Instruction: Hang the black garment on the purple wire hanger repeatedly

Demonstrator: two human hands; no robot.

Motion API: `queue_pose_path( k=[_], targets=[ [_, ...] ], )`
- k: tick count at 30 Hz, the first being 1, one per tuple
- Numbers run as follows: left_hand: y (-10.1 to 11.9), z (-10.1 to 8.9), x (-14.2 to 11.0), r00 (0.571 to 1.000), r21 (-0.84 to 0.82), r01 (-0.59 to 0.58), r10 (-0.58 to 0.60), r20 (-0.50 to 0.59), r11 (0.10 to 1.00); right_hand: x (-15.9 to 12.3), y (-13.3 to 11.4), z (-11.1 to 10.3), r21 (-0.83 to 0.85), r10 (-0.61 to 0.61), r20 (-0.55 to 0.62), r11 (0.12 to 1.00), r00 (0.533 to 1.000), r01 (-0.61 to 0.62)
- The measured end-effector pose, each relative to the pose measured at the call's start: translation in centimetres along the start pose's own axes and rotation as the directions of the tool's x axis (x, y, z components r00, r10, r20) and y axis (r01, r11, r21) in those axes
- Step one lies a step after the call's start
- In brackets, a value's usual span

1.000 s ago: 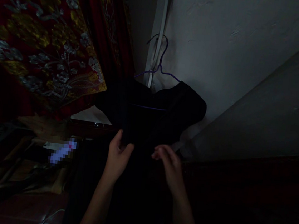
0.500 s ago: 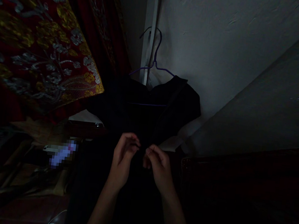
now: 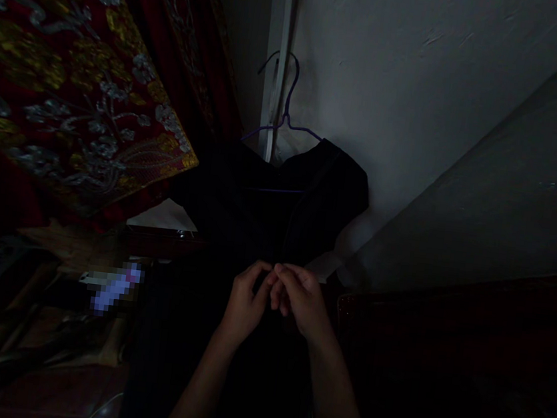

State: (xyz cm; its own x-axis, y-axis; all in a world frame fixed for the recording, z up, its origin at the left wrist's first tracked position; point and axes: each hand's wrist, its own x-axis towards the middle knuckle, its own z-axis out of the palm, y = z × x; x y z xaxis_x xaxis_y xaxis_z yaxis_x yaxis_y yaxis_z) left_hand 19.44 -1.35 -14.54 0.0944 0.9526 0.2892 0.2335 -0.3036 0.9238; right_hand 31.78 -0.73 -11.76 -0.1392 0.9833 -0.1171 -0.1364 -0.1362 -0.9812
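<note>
A black short-sleeved garment [image 3: 329, 201] hangs by its shoulders on a thin purple wire hanger [image 3: 287, 117]. The hanger's hook goes round a pale upright strip on the wall. At the lower point of the garment's front opening, my left hand [image 3: 246, 302] and my right hand [image 3: 301, 299] meet, fingertips touching or nearly so. Both are closed in a pinch on the cloth of the front. The dark hides the exact edge or fastening between the fingers.
Red cloth with gold and silver floral decoration [image 3: 106, 82] hangs at the left. Below it stands a wooden frame [image 3: 115, 341] with a blurred bluish object [image 3: 117, 289] on it. A grey wall [image 3: 400, 68] is behind, and dark reddish furniture [image 3: 444, 342] at the right.
My left hand has moved right, closing the gap to my right hand, so the fingertips now meet at the garment's front. The garment's right side has shifted slightly inward.
</note>
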Motion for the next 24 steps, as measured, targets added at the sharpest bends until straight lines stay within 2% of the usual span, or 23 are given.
queue_pose_path(
  k=[3, 5, 7, 10, 12, 15, 17, 19, 20, 22, 24],
  targets=[
    [-0.9, 1.4, 0.4, 0.997, 0.081, -0.008, 0.014, -0.081, 0.997, 2.5, -2.5, -0.4, 0.083, -0.025, -0.075, 0.996, 0.997, 0.032],
    [-2.3, 2.3, 0.8, 0.997, 0.202, 0.002, 0.013, -0.07, 0.979, 5.0, -5.4, -0.6, 0.16, -0.072, -0.176, 0.982, 0.982, 0.101],
    [-3.8, 2.7, 1.3, 0.999, 0.294, 0.014, -0.002, -0.039, 0.956, 7.4, -8.8, -0.6, 0.209, -0.153, -0.217, 0.958, 0.964, 0.199],
    [-5.2, 2.3, 2.2, 1.0, 0.333, 0.022, -0.02, -0.007, 0.943, 9.3, -13.0, -0.2, 0.235, -0.293, -0.213, 0.911, 0.932, 0.34],
    [-4.8, 1.3, 2.9, 0.999, 0.343, 0.018, -0.03, 0.031, 0.939, 9.2, -14.0, 0.2, 0.23, -0.349, -0.2, 0.891, 0.915, 0.391],
    [-1.7, -1.1, 4.6, 0.995, 0.315, -0.056, 0.027, 0.097, 0.947, 8.1, -13.2, 0.8, 0.165, -0.365, -0.177, 0.904, 0.914, 0.394],
    [1.7, -2.8, 6.3, 0.976, 0.255, -0.216, 0.213, 0.039, 0.942, 7.5, -12.4, 1.0, 0.093, -0.367, -0.129, 0.92, 0.921, 0.38],
    [5.3, -4.2, 8.5, 0.903, 0.287, -0.384, 0.421, -0.08, 0.878, 7.0, -12.2, 1.0, 0.029, -0.394, -0.071, 0.918, 0.916, 0.397],
    [6.8, -4.9, 9.6, 0.86, 0.323, -0.449, 0.501, -0.095, 0.833, 6.8, -12.3, 1.0, 0.003, -0.417, -0.046, 0.909, 0.908, 0.417],
    [9.2, -5.9, 11.8, 0.796, 0.396, -0.546, 0.604, -0.028, 0.738, 6.5, -12.8, 0.8, -0.041, -0.466, -0.01, 0.884, 0.885, 0.465],
    [10.3, -6.6, 13.3, 0.775, 0.453, -0.581, 0.629, 0.056, 0.676, 6.3, -13.3, 0.5, -0.095, -0.503, 0.007, 0.86, 0.864, 0.501]
  ],
)
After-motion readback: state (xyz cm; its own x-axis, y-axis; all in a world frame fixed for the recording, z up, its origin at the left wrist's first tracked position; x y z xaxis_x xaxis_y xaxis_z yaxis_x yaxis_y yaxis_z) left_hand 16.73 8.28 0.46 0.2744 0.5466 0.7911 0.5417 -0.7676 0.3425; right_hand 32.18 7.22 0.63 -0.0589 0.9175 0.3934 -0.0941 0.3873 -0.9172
